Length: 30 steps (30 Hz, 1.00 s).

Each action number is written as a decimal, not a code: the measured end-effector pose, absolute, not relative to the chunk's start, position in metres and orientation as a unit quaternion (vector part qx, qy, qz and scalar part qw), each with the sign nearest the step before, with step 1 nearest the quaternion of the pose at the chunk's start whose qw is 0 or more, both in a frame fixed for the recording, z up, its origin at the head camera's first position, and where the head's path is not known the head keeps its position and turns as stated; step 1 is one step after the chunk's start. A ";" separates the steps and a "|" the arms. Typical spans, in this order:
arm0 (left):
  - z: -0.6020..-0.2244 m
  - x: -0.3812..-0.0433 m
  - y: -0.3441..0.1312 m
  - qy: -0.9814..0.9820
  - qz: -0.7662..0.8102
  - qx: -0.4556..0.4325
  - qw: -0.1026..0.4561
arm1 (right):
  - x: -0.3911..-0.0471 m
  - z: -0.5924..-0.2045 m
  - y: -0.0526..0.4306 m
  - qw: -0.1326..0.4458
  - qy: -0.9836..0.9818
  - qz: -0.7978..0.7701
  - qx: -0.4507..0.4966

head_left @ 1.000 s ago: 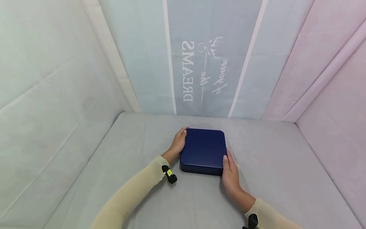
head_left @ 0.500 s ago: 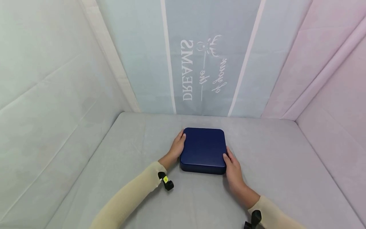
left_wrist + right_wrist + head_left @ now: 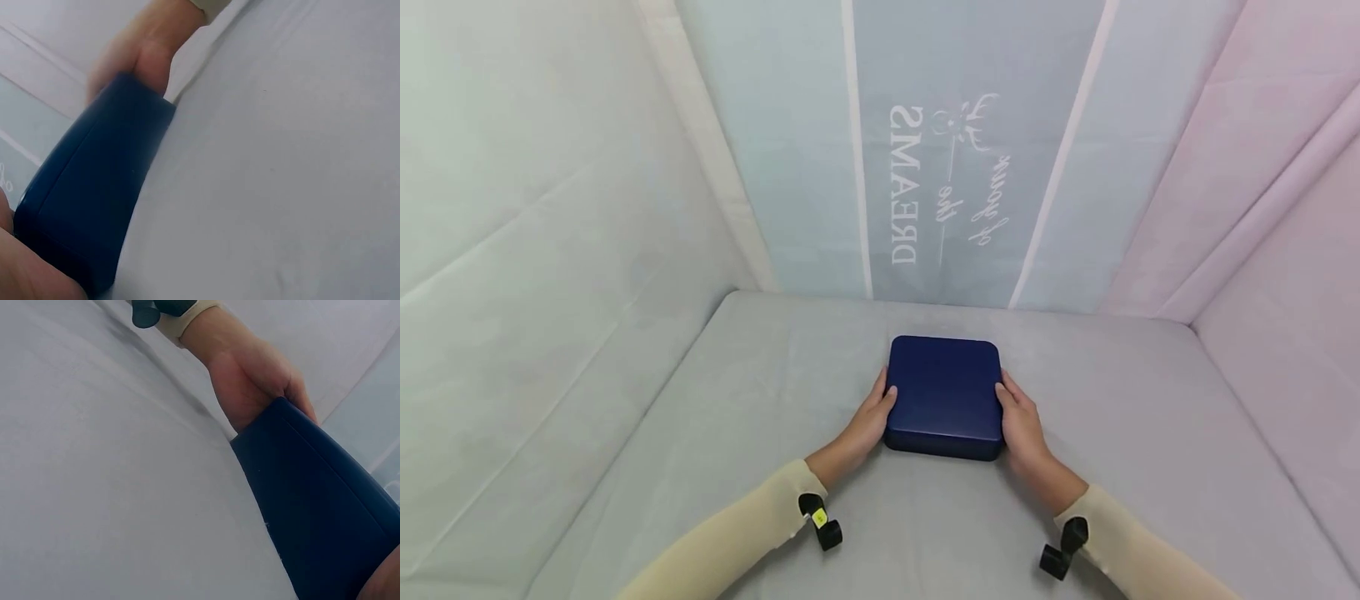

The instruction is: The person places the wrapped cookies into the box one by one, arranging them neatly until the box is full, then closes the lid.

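Note:
A dark blue square box (image 3: pixel 944 388) with rounded corners lies flat on the grey padded surface, its lid side up. My left hand (image 3: pixel 870 421) holds its left side, thumb at the top edge and fingers along the side wall. On the opposite side my right hand (image 3: pixel 1024 427) grips it the same way. A thin seam runs along the box's side wall (image 3: pixel 94 181) in the left wrist view. Seen from the right wrist, the left hand (image 3: pixel 253 381) sits against the far end of the box. The fingertips are partly hidden behind the box.
The grey padded surface (image 3: pixel 760 400) stretches around the box. Pale fabric walls stand at the left (image 3: pixel 550 208) and right (image 3: pixel 1285 275). A blue-grey panel (image 3: pixel 958 50) with mirrored lettering rises behind. Small black cameras (image 3: pixel 823 527) hang from both sleeved wrists.
My left hand has slid back along the box's left side towards me. My right hand has moved slightly forward on its side. The box stays nearly in place, and the head view has shifted slightly.

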<state>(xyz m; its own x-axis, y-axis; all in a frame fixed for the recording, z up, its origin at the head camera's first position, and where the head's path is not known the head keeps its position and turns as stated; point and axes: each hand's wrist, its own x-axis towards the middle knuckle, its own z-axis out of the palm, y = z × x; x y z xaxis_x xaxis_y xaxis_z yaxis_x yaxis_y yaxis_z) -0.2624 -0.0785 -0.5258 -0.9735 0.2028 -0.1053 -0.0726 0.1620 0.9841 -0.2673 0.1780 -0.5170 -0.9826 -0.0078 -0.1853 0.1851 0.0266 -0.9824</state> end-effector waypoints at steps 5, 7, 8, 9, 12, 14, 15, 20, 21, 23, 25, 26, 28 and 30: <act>-0.524 -0.262 -0.081 0.745 0.656 0.046 0.114 | -0.265 -0.513 0.175 0.063 0.709 -0.700 0.051; -0.523 -0.260 -0.082 0.744 0.656 0.049 0.117 | -0.262 -0.511 0.173 0.059 0.709 -0.701 0.046; -0.523 -0.259 -0.083 0.743 0.656 0.050 0.119 | -0.261 -0.510 0.172 0.057 0.709 -0.701 0.044; -0.522 -0.258 -0.084 0.742 0.658 0.051 0.121 | -0.259 -0.510 0.171 0.056 0.711 -0.700 0.043; -0.521 -0.252 -0.085 0.735 0.664 0.051 0.126 | -0.253 -0.508 0.170 0.055 0.716 -0.694 0.041; -0.520 -0.248 -0.085 0.729 0.670 0.045 0.132 | -0.248 -0.507 0.170 0.053 0.720 -0.691 0.040; -0.520 -0.247 -0.085 0.727 0.672 0.042 0.134 | -0.246 -0.506 0.170 0.052 0.721 -0.690 0.038; -0.519 -0.238 -0.085 0.726 0.672 0.045 0.137 | -0.237 -0.509 0.172 0.049 0.725 -0.686 0.041; -0.519 -0.237 -0.085 0.727 0.671 0.046 0.137 | -0.235 -0.510 0.172 0.049 0.727 -0.684 0.042; -0.518 -0.235 -0.085 0.727 0.671 0.048 0.138 | -0.234 -0.511 0.172 0.049 0.729 -0.681 0.043; -0.517 -0.234 -0.085 0.727 0.671 0.047 0.139 | -0.233 -0.513 0.172 0.047 0.731 -0.679 0.042; -0.517 -0.233 -0.085 0.726 0.671 0.046 0.139 | -0.233 -0.513 0.172 0.046 0.731 -0.679 0.040; -0.517 -0.231 -0.085 0.725 0.674 0.043 0.139 | -0.233 -0.515 0.172 0.046 0.732 -0.679 0.038; -0.516 -0.230 -0.086 0.725 0.674 0.038 0.139 | -0.232 -0.517 0.173 0.048 0.732 -0.679 0.035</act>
<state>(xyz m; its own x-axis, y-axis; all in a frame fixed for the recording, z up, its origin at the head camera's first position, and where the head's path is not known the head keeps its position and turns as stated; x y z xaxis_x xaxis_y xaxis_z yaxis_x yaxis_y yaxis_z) -0.2303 -0.0857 -0.5165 -0.9583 0.2429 -0.1502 -0.1321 0.0894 0.9872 -0.2322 0.1726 -0.5166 -0.9928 -0.0141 -0.1189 0.1175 0.0753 -0.9902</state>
